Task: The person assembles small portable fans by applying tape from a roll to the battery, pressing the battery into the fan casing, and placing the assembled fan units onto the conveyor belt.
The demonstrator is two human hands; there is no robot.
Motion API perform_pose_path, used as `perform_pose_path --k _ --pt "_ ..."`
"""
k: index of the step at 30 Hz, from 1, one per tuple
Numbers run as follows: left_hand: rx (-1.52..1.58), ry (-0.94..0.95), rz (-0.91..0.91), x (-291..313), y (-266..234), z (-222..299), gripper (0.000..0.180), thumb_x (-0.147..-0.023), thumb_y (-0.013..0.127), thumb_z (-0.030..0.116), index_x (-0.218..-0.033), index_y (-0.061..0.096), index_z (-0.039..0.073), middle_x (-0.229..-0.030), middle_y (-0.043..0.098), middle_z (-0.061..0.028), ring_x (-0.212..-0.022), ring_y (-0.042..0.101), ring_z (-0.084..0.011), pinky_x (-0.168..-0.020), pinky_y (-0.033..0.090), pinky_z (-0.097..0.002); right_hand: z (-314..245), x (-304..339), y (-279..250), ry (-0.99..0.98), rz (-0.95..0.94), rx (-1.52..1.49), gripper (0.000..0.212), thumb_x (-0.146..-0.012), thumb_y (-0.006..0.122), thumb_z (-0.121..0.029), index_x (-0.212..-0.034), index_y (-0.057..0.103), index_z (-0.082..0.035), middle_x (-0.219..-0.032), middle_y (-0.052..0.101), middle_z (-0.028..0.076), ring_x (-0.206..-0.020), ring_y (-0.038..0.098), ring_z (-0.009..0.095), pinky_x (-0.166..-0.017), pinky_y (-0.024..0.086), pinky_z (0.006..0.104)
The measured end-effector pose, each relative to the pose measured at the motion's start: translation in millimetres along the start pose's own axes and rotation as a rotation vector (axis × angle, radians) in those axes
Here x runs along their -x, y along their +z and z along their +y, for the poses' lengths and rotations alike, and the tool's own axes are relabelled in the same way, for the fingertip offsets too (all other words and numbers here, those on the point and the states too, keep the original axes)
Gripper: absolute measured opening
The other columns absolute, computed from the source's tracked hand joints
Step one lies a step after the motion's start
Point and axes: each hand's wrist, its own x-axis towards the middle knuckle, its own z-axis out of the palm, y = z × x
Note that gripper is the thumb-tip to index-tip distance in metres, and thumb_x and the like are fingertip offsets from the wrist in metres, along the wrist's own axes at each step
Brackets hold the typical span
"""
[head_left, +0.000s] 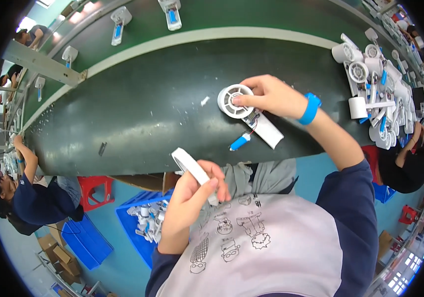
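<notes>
My right hand point(276, 96) grips the round, spoked head of a white handheld fan body point(266, 132), fingers at the rim and thumb on the spokes. Its open handle slants toward me over the dark green bench, with wiring showing near the neck. A blue cylindrical battery point(240, 142) hangs from thin wires beside the handle. Closer to me, my left hand point(187, 195) is closed around a white plastic shell piece point(190, 166), held up edge-on in front of the bench's near edge. Part of that piece is hidden by my fingers.
A heap of white fan parts with blue batteries point(382, 94) sits on the bench's right end. Beyond a pale rail, several fan units point(118, 29) lie on a green belt. A blue crate point(128, 222) of parts stands below left. Co-workers sit on both sides.
</notes>
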Motion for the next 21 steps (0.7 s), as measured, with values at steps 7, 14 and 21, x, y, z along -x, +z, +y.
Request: perform_pose_path --k 7,14,21 --pt "-0.204 0.028 0.150 -4.9 0.0 -17.3 0.023 -0.093 0.046 -0.001 -0.116 0.049 -0.004 -0.103 0.057 -0.0090 -0.098 0.057 -0.0155 -0.085 0.046 -0.0304 1.5 56.6 39.9 -0.648 0.725 0.758 0.047 -0.073 0.072 -0.013 -0.117 0.058 -0.003 -0.103 0.058 0.013 -0.088 0.055 0.027 -0.077 0.046 0.0360" --pt "-0.181 -0.044 0.139 -7.8 2.8 -16.6 0.023 -0.094 0.045 0.001 -0.116 0.049 -0.004 -0.107 0.058 -0.0107 -0.099 0.058 -0.0164 -0.083 0.047 -0.0293 28.2 84.7 73.8 -0.635 0.365 0.970 0.039 -0.066 0.074 -0.006 -0.103 0.061 -0.004 -0.113 0.054 0.013 -0.083 0.054 0.026 -0.073 0.047 0.0336" --pt "-0.064 -0.138 0.033 -13.2 12.4 -22.5 0.028 -0.095 0.045 0.004 -0.121 0.046 -0.003 -0.120 0.056 -0.0143 -0.106 0.058 -0.0195 -0.083 0.049 -0.0310 45.3 86.8 82.6 -0.673 0.468 0.348 0.035 -0.065 0.075 0.007 -0.096 0.060 -0.002 -0.111 0.058 0.014 -0.079 0.058 0.025 -0.069 0.050 0.0326"
